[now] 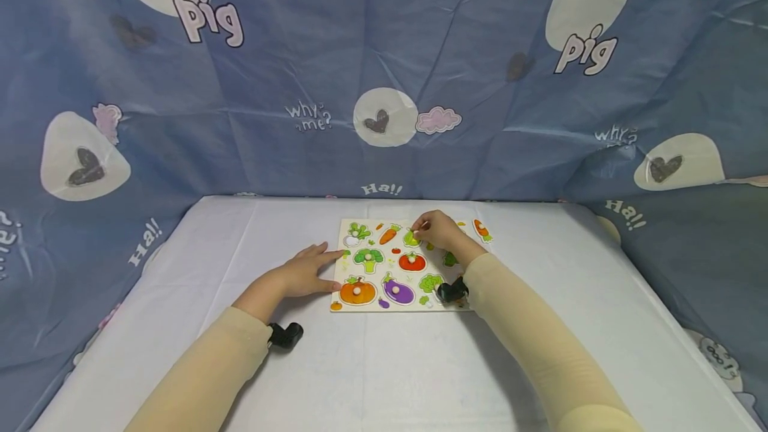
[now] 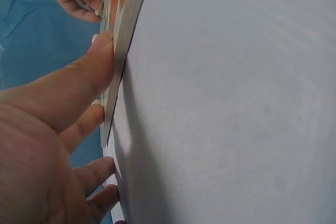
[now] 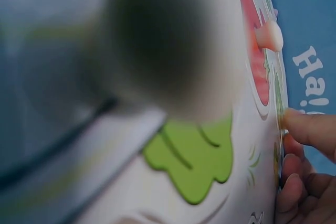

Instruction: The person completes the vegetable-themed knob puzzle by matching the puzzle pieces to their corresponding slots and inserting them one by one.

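A wooden peg puzzle board [image 1: 396, 309] with vegetable pieces lies on the white table. My right hand [image 1: 441, 231] reaches over its far part and pinches a green vegetable piece [image 1: 411, 240] at the knob; the fingertips partly cover it. That piece appears to be at its spot on the board. My left hand [image 1: 304, 273] rests at the board's left edge, fingers spread, thumb and index finger touching it. In the left wrist view, the left thumb [image 2: 86, 80] lies against the board's edge. A tomato piece [image 1: 412, 262] sits nearest below the right fingers.
Around the board are a pumpkin piece [image 1: 358, 292], an eggplant piece [image 1: 399, 291], a broccoli piece [image 1: 368, 259] and a carrot piece [image 1: 389, 235]. The right forearm covers the board's right part. Blue printed cloth [image 1: 384, 39] hangs behind the white table [image 1: 372, 372].
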`<state>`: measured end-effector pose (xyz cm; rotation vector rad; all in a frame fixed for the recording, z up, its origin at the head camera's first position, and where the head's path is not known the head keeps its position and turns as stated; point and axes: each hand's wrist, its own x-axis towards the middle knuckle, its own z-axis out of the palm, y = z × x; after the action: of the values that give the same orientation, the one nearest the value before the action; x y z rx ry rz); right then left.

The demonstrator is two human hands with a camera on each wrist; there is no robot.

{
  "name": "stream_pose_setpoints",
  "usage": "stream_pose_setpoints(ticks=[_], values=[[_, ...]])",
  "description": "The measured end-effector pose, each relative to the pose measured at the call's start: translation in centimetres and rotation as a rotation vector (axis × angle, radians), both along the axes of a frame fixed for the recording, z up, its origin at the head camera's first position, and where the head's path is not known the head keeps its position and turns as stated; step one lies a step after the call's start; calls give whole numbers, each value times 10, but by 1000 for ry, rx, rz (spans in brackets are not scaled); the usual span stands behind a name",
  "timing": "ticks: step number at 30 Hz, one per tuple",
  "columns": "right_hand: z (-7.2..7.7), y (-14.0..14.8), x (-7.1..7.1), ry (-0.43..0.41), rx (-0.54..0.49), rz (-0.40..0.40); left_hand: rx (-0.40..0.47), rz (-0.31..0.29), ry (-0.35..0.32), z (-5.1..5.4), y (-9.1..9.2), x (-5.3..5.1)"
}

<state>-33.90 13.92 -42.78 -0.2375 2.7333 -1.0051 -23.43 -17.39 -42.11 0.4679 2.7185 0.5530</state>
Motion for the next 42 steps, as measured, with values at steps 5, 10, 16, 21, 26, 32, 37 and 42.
stream_pose_setpoints(ticks=[5, 10, 16, 21, 26, 32, 37, 42], values=[[0, 0, 2, 9, -2, 6, 0, -10, 13, -2, -1, -1], [0, 1, 2, 7, -1, 6, 0, -9, 19, -3, -1, 0], [-1, 1, 2, 6, 2, 7, 0, -5, 19, -4, -1, 0], [-1, 1, 2, 4, 1, 3, -4, -2, 18, -5, -1, 0], [-1, 2, 2, 2, -2, 4, -1, -1, 19, -6, -1, 0], [4, 8, 5, -7, -40, 18, 3, -1, 21, -6, 0, 1], [14, 15, 9, 6, -29, 33, 0, 0, 18, -4, 0, 2], [23, 22, 13, 31, -18, 39, -2, -4, 19, -3, 0, 1]])
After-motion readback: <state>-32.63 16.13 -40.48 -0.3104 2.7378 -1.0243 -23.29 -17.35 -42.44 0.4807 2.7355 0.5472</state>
